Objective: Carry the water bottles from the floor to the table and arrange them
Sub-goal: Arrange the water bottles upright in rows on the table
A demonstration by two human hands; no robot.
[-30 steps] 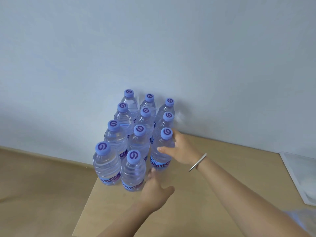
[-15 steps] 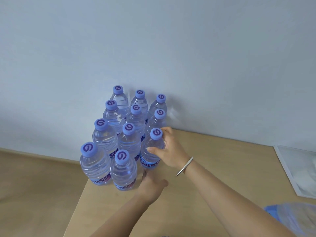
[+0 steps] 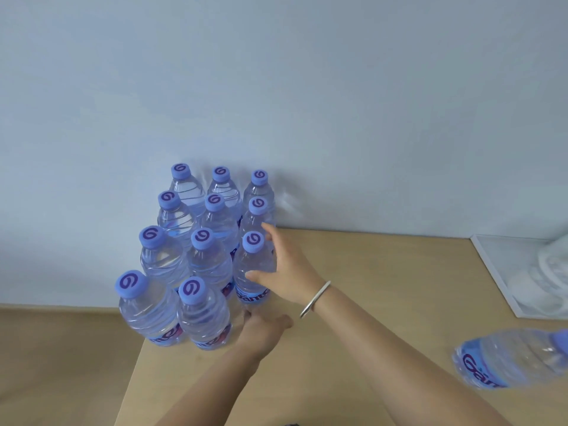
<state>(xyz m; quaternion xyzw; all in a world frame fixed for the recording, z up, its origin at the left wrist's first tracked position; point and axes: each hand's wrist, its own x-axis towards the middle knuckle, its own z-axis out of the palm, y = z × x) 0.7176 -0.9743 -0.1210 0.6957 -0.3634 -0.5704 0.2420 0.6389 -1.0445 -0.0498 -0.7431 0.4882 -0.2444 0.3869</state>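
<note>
Up front, head view: eleven upright water bottles [image 3: 212, 259] with purple caps stood packed in three columns at the far left corner of the bench [image 3: 384, 302], against the wall [image 3: 276, 87]. Left and middle columns had four each, right column three. Right hand [image 3: 289, 272] sat just beside the near bottle of the right column [image 3: 253, 272], fingers [image 3: 269, 232] spread wide and straight, thumb tip at the bottle's side; contact could not be confirmed, no grip. Silver bangle [image 3: 315, 299] on that wrist. Left hand [image 3: 261, 330] lay low on the bench just near of that same bottle and right of the near middle bottle [image 3: 203, 321], fingers mostly hidden behind the hand, so spread or curl could not be told. One more bottle [image 3: 507, 361] lay on its side, blurred, at the near right edge. White tray [image 3: 504, 281] with clear plastic sat at far right. Floor [image 3: 61, 364] showed left of the bench.
</note>
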